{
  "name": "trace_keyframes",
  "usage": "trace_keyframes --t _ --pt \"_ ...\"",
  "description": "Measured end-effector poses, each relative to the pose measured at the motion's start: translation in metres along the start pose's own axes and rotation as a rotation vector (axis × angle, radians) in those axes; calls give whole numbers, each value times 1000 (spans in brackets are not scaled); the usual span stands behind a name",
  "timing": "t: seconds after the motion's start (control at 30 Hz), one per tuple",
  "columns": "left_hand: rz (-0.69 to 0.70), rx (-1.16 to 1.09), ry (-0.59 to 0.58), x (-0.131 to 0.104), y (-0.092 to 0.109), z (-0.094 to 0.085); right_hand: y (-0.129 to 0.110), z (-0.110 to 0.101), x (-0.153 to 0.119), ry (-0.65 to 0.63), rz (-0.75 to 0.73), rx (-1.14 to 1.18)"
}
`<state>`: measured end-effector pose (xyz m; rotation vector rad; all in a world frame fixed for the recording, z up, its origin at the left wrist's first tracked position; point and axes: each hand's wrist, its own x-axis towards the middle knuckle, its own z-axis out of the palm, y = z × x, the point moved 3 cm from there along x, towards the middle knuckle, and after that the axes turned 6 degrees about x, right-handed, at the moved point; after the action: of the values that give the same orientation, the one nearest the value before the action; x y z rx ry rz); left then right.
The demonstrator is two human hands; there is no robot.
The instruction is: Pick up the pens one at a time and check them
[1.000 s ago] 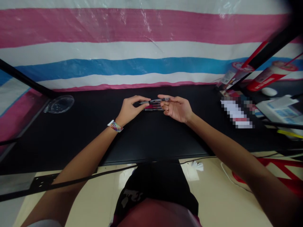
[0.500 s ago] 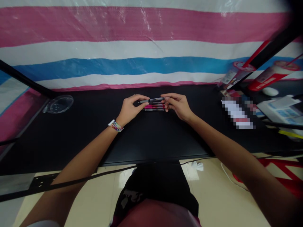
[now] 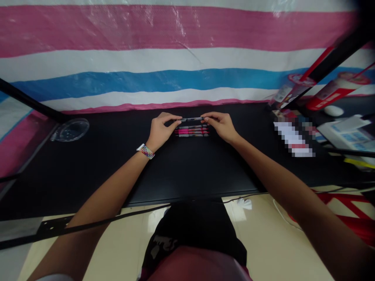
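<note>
I had the left hand [image 3: 161, 128] and right hand [image 3: 221, 125] each pinching one end of a dark pen [image 3: 191, 119], held level just above the black desk [image 3: 187, 168], at the far side of a row of pens [image 3: 191, 131] lying flat and parallel, two of them pink. A clear plastic lid [image 3: 71, 129] sat well off to the left, and a white mouse [image 3: 332, 111] and papers [image 3: 348, 134] were far right.

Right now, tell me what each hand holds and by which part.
Both hands hold one dark pen level above the black table: the left hand pinches its left end, the right hand its right end. Other pens lie just below.
</note>
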<state>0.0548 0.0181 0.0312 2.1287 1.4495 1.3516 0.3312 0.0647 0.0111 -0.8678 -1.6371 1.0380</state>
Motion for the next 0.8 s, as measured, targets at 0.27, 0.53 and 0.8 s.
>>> trace_keyframes --t 0.27,0.53,0.8 --pt "-4 104 -73 1 -11 8 2 -3 0 -15 -176 -356" --pt "58 145 -186 2 -20 12 9 -4 1 -98 -216 -522" --pt "58 176 -189 3 -22 13 10 -3 1 -111 -213 -546"
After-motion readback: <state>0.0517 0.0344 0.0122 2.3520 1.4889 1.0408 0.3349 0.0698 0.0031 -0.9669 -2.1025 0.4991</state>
